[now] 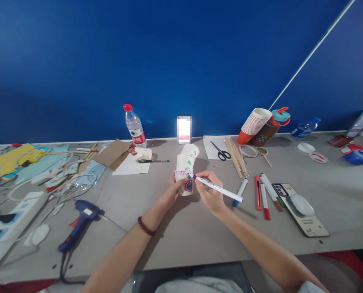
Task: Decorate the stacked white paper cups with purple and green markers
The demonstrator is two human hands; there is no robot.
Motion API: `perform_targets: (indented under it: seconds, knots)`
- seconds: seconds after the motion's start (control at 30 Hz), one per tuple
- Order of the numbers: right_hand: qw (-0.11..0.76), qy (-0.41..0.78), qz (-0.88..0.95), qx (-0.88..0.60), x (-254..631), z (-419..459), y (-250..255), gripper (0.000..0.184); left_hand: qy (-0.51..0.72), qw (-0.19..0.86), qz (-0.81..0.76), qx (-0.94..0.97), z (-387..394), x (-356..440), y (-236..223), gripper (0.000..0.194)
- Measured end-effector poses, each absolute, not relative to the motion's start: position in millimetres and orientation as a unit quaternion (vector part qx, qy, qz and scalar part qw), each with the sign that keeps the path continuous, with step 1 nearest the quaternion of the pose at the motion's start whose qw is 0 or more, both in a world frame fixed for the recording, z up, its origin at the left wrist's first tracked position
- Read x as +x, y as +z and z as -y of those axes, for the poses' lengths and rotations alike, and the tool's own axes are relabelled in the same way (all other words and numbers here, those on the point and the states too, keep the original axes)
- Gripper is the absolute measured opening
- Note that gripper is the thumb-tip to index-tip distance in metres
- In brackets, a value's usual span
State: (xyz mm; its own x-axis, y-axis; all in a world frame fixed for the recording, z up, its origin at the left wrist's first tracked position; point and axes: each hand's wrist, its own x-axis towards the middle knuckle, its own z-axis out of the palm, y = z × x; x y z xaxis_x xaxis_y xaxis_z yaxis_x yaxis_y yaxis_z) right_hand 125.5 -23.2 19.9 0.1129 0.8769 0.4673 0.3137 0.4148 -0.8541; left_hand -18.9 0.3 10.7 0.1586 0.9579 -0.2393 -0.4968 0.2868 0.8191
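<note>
My left hand [173,192] is wrapped round a white paper cup [184,188] that carries purple and green drawn marks. Pinched in my right hand [211,193] is a white marker [219,188] with a purple end, its tip at the right side of the cup near a green patch. Directly beyond the held cup are more white paper cups [185,162] with green marks, the farthest one tilted to the right. Whether these are joined to the held cup I cannot tell.
A water bottle [135,127] and cardboard [113,154] stand left of the cups, a glue gun [80,224] and power strip [15,228] nearer. Rightward are scissors [221,152], wooden sticks [236,156], stacked cups [254,125], markers [271,191], a red cutter [258,193] and a phone [303,221].
</note>
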Motion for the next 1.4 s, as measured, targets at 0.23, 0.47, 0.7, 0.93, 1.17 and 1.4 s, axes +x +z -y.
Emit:
perform_targets:
  seconds: [0.23, 0.47, 0.7, 0.93, 1.17, 1.4]
  knots:
    - [0.571, 0.243, 0.619, -0.481, 124.9, 23.2, 21.0, 0.006, 0.509, 0.701, -0.402, 0.297, 0.7, -19.3, 13.1, 0.06]
    - [0.561, 0.236, 0.622, -0.493, 124.9, 23.0, 20.3, 0.007, 0.514, 0.701, -0.4, 0.289, 1.2, -18.6, 13.2, 0.056]
    - [0.569, 0.225, 0.625, -0.485, 124.2, 22.8, 22.3, 0.005, 0.513, 0.703, -0.397, 0.29, 1.5, -18.7, 15.3, 0.05]
    - [0.568, 0.228, 0.624, -0.485, 125.0, 22.3, 22.0, 0.005, 0.511, 0.704, -0.397, 0.291, 2.0, -19.2, 18.4, 0.053]
    - [0.563, 0.25, 0.617, -0.49, 126.4, 21.5, 18.5, 0.006, 0.516, 0.705, -0.39, 0.29, 0.7, -19.5, 14.3, 0.053]
    - [0.573, 0.256, 0.609, -0.485, 126.4, 21.6, 16.6, 0.005, 0.514, 0.699, -0.398, 0.298, 0.3, -19.3, 13.7, 0.055]
